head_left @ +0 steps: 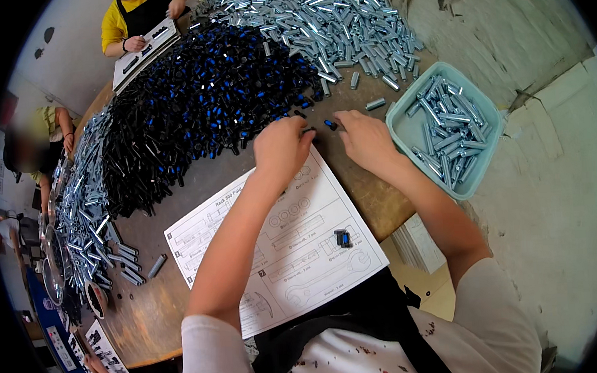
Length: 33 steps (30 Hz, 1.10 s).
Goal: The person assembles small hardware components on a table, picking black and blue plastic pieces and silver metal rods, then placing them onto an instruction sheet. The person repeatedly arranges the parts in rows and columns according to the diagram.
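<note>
Round wooden table (162,311): bears all parts. Large heap of black-and-blue plastic parts (204,103) across its middle. Heap of silver metal sleeves (329,20) behind it; a second band of sleeves along the table's left edge. Printed sheet with line drawings (282,249) lies at the near edge, under the left forearm. Teal plastic tray (408,128), at the right edge, holds more sleeves.

Left hand (281,146): fingers curled down at the heap's near fringe; grip on any part cannot be told. Right hand (366,138): fingertips pinched on one small black-and-blue part (331,124), just beside the left hand. Two such pieces (343,238) lie on the sheet.
</note>
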Each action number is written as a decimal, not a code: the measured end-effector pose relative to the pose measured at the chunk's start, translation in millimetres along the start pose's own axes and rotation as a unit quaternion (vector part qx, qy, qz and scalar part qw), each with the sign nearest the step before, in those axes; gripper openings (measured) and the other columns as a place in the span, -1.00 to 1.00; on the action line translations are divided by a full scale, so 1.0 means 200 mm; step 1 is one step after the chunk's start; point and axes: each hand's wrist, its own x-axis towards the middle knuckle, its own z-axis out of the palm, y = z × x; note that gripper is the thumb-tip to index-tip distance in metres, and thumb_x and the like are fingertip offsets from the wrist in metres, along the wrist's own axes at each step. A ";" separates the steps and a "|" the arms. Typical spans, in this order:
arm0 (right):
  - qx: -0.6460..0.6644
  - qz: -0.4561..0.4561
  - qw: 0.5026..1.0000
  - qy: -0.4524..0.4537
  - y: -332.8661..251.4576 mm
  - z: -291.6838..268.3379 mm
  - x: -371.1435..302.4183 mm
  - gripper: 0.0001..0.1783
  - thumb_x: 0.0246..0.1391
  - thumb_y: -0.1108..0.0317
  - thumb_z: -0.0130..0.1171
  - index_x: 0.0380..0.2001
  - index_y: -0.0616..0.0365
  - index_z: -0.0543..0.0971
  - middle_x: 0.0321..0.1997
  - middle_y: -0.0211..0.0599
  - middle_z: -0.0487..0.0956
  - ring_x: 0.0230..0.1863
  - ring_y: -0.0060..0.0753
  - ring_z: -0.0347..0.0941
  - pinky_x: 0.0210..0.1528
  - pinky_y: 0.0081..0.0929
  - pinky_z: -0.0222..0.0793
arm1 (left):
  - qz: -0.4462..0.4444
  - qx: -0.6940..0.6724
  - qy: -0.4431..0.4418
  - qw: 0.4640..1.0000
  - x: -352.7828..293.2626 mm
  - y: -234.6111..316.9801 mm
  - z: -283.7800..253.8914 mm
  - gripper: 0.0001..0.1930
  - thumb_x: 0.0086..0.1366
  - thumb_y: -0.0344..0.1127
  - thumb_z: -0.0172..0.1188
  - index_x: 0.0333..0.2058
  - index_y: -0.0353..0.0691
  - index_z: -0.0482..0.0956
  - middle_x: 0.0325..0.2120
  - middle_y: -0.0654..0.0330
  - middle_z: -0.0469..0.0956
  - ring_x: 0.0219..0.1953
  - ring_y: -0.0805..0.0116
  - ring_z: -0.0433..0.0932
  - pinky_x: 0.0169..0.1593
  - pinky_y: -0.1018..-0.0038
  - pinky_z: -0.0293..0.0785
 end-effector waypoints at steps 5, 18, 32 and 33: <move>-0.053 0.095 0.994 -0.022 -0.01 0.19 0.10 -0.74 0.04 0.33 0.26 -0.21 0.13 0.50 -0.17 -0.11 0.55 -0.21 0.09 0.55 -0.21 -0.05 0.45 | -0.103 0.074 -0.126 0.984 0.25 -0.08 0.19 -0.73 0.04 -0.09 0.39 -0.36 -0.13 0.73 -0.43 0.08 0.69 -0.30 0.07 0.67 -0.22 0.25 0.59; 0.403 0.010 0.903 -0.150 -0.27 -0.18 -0.28 -0.77 0.04 0.49 0.17 -0.18 0.19 0.59 -0.32 -0.15 0.65 -0.30 -0.32 0.61 -0.23 -0.40 0.50 | 0.069 -0.224 -0.069 0.970 -0.82 0.18 -0.16 -0.84 0.11 -0.34 0.40 -0.30 -0.16 0.71 -0.45 0.14 0.65 -0.43 0.22 0.61 -0.33 0.39 0.55; 0.128 -0.123 0.950 -0.256 -0.33 -0.31 -0.46 -0.62 -0.04 0.26 0.30 -0.10 0.07 0.61 -0.24 -0.21 0.56 -0.18 -0.08 0.52 -0.16 -0.18 0.43 | -0.023 -0.204 -0.010 0.979 -0.93 0.28 -0.15 -0.34 0.00 -0.34 0.47 0.09 -0.26 0.40 -0.13 0.10 0.55 -0.26 0.19 0.55 -0.17 0.31 0.53; 0.117 -0.122 0.949 -0.267 -0.33 -0.31 -0.49 -0.61 -0.05 0.26 0.30 -0.09 0.08 0.59 -0.24 -0.21 0.55 -0.18 -0.08 0.52 -0.17 -0.18 0.43 | -0.006 -0.223 -0.029 0.974 -0.91 0.27 -0.14 -0.28 0.03 -0.37 0.45 0.17 -0.30 0.32 -0.07 0.08 0.53 -0.25 0.23 0.55 -0.14 0.34 0.53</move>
